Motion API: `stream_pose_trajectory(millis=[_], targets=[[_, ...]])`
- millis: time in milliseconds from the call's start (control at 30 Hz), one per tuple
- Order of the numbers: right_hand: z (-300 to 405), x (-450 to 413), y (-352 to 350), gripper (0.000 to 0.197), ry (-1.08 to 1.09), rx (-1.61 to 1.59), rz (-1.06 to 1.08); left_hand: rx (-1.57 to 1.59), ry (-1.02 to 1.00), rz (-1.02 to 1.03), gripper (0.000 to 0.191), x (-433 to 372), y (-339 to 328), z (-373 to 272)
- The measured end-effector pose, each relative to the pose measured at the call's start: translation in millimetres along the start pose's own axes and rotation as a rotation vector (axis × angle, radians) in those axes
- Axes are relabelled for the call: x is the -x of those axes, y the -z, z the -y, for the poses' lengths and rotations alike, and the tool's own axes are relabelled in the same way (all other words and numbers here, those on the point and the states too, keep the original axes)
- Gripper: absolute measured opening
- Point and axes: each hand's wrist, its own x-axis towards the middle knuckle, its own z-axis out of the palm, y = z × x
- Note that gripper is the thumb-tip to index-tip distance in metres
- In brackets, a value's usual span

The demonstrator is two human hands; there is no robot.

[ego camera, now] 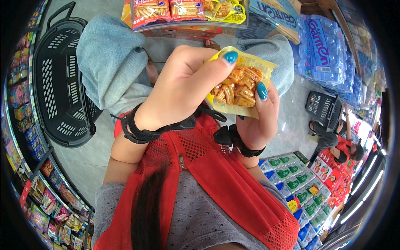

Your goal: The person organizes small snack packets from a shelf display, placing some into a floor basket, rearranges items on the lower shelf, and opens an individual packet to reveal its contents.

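Observation:
A small yellow snack packet (239, 86), showing glossy reddish-brown strips of food on its face, is held up above my lap. My left hand (187, 81) grips its left and upper side, with the thumb across the front. At the lower right corner, my right hand (265, 114) pinches it between the thumb and the fingers behind. Most of the fingers are hidden by the packet and the hands. Past the packet, a clear plastic bin (193, 25) contains red finger biscuit packs (187, 10) and yellow snack packs (225, 11).
On the floor at left stands a large black shopping basket (50, 90), beside shelves of packaged snacks (29, 125). Shrink-wrapped blue bottle packs (322, 53) and a carton (278, 18) are at right. Farther right, another person (340, 150) crouches by a second black basket (323, 107).

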Motion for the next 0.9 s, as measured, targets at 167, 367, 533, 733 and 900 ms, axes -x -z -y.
stream_pose_trajectory(millis=[167,367,533,733,900], targets=[[1,-5,6,0.032,-0.032,0.052,0.036,0.010,0.134,0.041,0.036,-3,1,-10],[-3,-6,0,0.030,-0.083,0.067,0.039,0.051,0.273,0.114,0.044,-7,8,-14],[-5,-6,-1,0.029,-0.088,0.050,0.038,0.243,0.206,0.066,0.026,-6,5,-7],[-1,-7,-6,0.034,-0.105,-0.039,0.081,0.319,0.236,-0.019,0.027,-6,4,-9],[-5,-7,-5,0.042,-0.033,0.092,0.148,0.349,0.257,-0.026,0.025,-5,1,-12]])
